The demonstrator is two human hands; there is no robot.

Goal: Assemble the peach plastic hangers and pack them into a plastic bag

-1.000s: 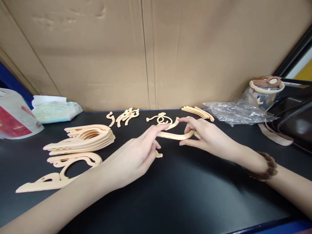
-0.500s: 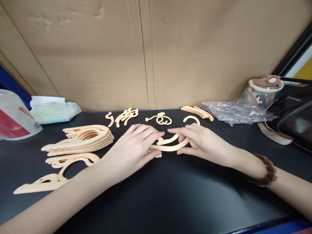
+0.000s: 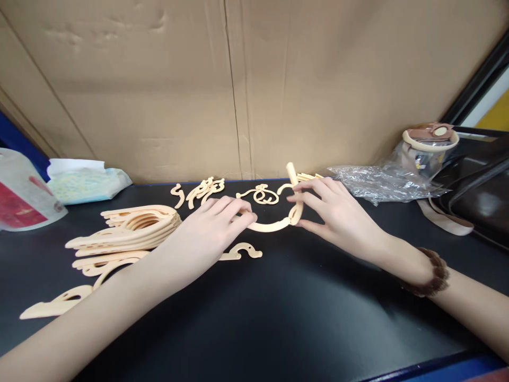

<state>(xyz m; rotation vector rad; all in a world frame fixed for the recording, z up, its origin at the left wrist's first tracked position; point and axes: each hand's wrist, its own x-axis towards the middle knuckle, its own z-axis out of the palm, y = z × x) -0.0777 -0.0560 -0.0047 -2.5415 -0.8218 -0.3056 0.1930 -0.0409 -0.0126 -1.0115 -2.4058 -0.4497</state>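
Observation:
A beige plastic folding clothes hanger (image 3: pixel 270 227) spans the gap between my two hands, just above the black tabletop. My left hand (image 3: pixel 217 228) pinches its left end between thumb and fingers, which cover that end. At its other end my right hand (image 3: pixel 334 212) has thumb and fingertips around the jointed part, with one arm pointing up and away. On the table below my left hand lies a loose beige hook piece (image 3: pixel 247 249), partly hidden by the wrist. Left of my left forearm is a stack of folded beige hangers (image 3: pixel 139 228), with another hanger piece (image 3: pixel 59 305) nearer me.
Along the back lie small beige hook pieces (image 3: pixel 204 190), a ring-shaped group of pieces (image 3: pixel 265 196) and curved bars (image 3: pixel 310 176). A tissue pack (image 3: pixel 87 183) and a white-red bag (image 3: pixel 27 191) stand left. Clear plastic wrap (image 3: pixel 369 183), a cup (image 3: pixel 429 151) and a black bag (image 3: pixel 477 185) are right.
The hanger has been raised slightly and its right part turned so one arm points upward. The loose hook piece below my left hand now shows more fully.

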